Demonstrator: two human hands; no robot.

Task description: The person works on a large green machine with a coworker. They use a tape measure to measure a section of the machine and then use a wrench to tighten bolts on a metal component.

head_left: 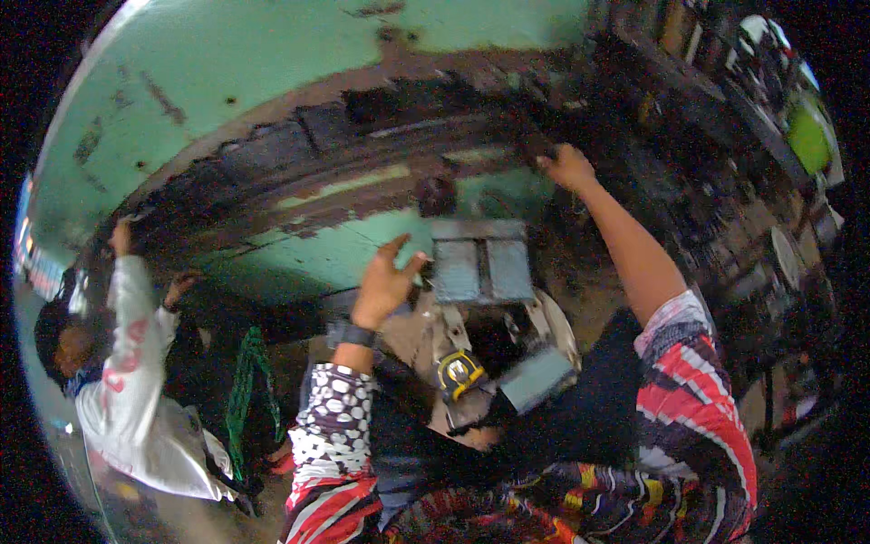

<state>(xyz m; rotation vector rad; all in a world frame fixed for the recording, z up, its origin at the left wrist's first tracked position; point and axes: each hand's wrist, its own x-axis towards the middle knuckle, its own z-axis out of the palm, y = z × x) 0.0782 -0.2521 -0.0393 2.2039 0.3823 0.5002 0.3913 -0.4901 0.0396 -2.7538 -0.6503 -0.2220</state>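
My left hand is raised in the middle with its fingers apart and nothing in them. It is just left of a grey metal piece with two pale panels. Farther off to the right, my right hand has its fingers curled at the dark right end of a long worn edge; what they hold is blurred. That brown, patchy edge runs across the green painted panel. Below the metal piece lie a yellow and black tape measure and a pale grey block.
At the left, a person in a white long-sleeved top reaches one hand to the panel's edge. A green rope or net bundle is beside them. Dark clutter and a bright green object stand at the right.
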